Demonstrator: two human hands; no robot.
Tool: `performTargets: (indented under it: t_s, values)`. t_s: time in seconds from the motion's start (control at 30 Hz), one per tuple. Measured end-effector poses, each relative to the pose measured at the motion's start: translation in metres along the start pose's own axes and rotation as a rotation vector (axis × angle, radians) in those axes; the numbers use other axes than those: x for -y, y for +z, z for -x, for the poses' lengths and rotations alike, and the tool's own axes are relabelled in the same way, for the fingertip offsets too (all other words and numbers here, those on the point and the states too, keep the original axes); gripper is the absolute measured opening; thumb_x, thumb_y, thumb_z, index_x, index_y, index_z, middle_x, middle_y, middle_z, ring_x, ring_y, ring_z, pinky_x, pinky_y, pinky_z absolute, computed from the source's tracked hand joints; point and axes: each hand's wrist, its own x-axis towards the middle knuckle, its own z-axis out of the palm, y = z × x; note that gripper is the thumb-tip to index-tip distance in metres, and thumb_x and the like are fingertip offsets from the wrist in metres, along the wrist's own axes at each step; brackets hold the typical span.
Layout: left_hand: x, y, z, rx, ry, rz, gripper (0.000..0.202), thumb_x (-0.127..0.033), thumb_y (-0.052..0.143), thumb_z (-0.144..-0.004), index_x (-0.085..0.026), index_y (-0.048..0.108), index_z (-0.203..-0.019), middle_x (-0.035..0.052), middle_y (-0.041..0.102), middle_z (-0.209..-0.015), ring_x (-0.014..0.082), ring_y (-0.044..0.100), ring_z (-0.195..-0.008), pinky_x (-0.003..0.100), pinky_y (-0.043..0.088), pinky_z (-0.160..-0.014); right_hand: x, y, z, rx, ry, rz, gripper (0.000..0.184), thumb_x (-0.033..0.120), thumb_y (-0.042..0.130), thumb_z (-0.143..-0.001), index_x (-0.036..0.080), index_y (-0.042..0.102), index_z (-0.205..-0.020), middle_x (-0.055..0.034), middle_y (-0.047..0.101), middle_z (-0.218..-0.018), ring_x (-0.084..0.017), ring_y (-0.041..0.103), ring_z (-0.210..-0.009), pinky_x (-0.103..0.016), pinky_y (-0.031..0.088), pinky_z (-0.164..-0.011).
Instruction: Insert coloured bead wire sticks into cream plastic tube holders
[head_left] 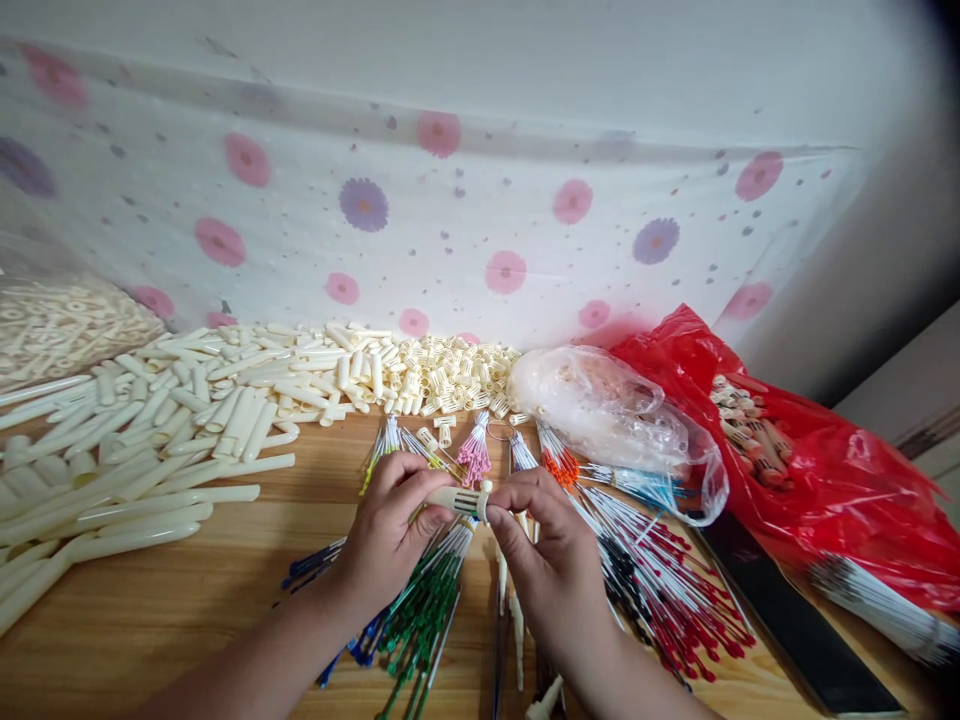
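Observation:
Between my two hands is a small cream plastic tube (454, 498) with slots along its side. My left hand (386, 525) pinches its left end between thumb and fingers. At the tube's right end sits a cream ring-like cap (484, 500), which the thumb and forefinger of my right hand (547, 545) grip. Dark lines show through the slots; what lies inside I cannot make out. Below the hands fans a bundle of green-tipped white sticks (427, 600). Pink-tipped sticks (475, 450) lie just beyond the tube.
Cream tubes (225, 400) are heaped at left, with short slotted pieces (442, 370) at the back. On the right lie red-tipped sticks (682, 580), a clear plastic bag (622, 410), a red bag (832, 450) and a long black strip (795, 620). Orange-tipped sticks (559, 460) lie nearby.

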Motion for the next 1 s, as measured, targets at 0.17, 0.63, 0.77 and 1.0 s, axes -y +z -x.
performTargets:
  t_s: [0.17,0.63,0.77,1.0]
  values:
    - [0.002,0.0,0.0,-0.05,0.02,-0.045,0.021,-0.032,0.049,-0.089,-0.02,0.06,-0.101,0.005,0.046,-0.093,0.019,0.049,-0.087,0.031,0.044,-0.074,-0.007,0.005,0.004,0.007,0.114,-0.22,0.011,0.025,0.057,-0.085,0.027,0.068,-0.087,-0.0006,0.054,-0.086,-0.015,0.052,-0.083,-0.028,0.04,-0.076]
    - [0.015,-0.002,-0.001,-0.026,-0.079,-0.024,0.029,-0.043,0.045,-0.089,-0.02,0.062,-0.095,0.0058,0.051,-0.091,0.0205,0.052,-0.089,0.033,0.045,-0.078,-0.002,-0.004,-0.002,0.284,0.294,-0.567,0.022,0.034,0.06,-0.083,0.029,0.069,-0.102,-0.005,0.052,-0.114,-0.02,0.049,-0.112,-0.042,0.038,-0.099]
    - [0.022,0.0,0.001,0.007,-0.123,0.01,0.032,-0.044,0.043,-0.089,-0.019,0.061,-0.096,0.0062,0.051,-0.093,0.021,0.052,-0.092,0.033,0.044,-0.082,-0.01,-0.03,-0.022,0.159,0.196,-0.445,0.019,0.028,0.057,-0.085,0.03,0.069,-0.099,-0.0036,0.059,-0.107,-0.017,0.054,-0.106,-0.042,0.041,-0.097]
    - [0.028,0.002,0.0,0.023,-0.183,0.048,0.022,-0.034,0.045,-0.088,-0.019,0.059,-0.095,0.0051,0.052,-0.092,0.0204,0.053,-0.091,0.032,0.045,-0.082,-0.022,-0.104,-0.03,0.41,0.047,0.168,0.009,0.018,0.059,-0.082,0.02,0.067,-0.08,-0.0025,0.062,-0.081,-0.014,0.057,-0.078,-0.029,0.045,-0.073]
